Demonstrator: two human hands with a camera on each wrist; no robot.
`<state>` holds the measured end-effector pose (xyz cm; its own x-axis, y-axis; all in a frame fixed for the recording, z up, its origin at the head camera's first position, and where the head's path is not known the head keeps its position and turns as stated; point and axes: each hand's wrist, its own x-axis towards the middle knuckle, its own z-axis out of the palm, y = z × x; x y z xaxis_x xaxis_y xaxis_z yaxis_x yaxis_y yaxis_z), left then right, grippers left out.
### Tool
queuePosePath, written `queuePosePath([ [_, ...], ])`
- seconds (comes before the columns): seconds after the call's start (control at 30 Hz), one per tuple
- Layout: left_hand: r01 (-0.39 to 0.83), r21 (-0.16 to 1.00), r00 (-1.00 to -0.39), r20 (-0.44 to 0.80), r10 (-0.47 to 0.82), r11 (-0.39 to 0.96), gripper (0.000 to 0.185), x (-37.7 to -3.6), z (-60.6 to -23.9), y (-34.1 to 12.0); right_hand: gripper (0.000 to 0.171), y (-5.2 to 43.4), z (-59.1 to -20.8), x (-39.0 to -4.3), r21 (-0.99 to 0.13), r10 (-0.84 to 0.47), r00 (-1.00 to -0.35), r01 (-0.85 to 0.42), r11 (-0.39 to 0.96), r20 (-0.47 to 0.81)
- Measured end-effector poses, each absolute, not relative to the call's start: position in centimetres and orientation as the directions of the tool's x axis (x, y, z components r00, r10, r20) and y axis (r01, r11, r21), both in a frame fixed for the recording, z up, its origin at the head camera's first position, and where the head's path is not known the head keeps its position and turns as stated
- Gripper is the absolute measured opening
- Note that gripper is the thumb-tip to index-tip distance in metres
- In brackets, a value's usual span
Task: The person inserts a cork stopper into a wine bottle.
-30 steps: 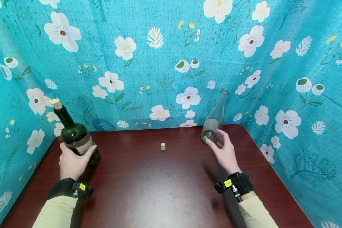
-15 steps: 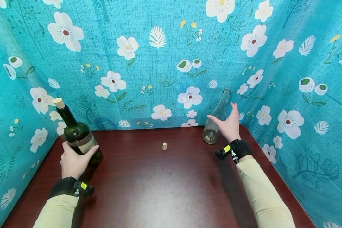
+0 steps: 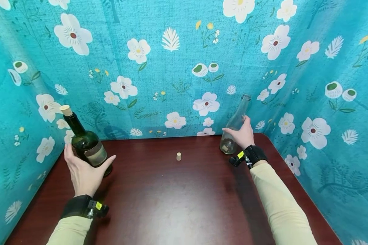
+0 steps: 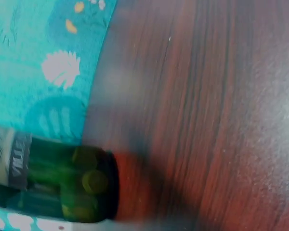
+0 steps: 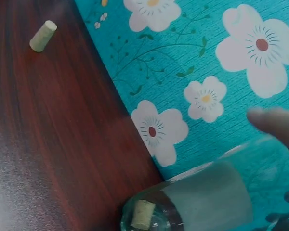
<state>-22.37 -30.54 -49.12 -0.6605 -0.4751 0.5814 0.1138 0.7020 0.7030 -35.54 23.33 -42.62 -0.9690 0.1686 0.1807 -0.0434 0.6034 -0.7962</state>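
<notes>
At the table's back, right hand point(image 3: 240, 134) grasping clear bottle point(image 3: 236, 124) hides its label.

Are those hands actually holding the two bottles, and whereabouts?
The right hand grips the clear bottle round its lower body. The left hand rests open against the green bottle, near its base.

Head view overlooks the table point(image 3: 178, 204); wrist views sit close above it.
</notes>
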Motion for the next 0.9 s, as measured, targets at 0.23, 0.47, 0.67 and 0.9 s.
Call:
queuePosePath([
  [0.23,0.241,0.517,-0.551,0.77,-0.323,0.822,0.126,-22.5,-47.9,-29.1,0.088,23.7,-43.3,-35.7,-0.779,0.156,-0.97,-0.048,0.625,0.185],
  [0.47,0.303,0.419,-0.467,0.848,-0.251,0.856,0.117,-22.4,-46.5,-26.7,0.083,23.7,-43.1,-35.6,-0.766,0.153,-0.975,-0.027,0.642,0.162],
  [0.67,0.402,0.376,-0.467,0.868,-0.167,0.835,0.112,-22.3,-44.9,-23.9,0.081,23.5,-43.0,-34.8,-0.768,0.117,-0.977,-0.064,0.638,0.178],
  [0.9,0.486,0.357,-0.519,0.852,-0.065,0.798,0.112,-22.8,-43.7,-21.1,0.082,22.9,-43.2,-34.6,-0.752,0.022,-0.983,-0.125,0.647,0.183],
])
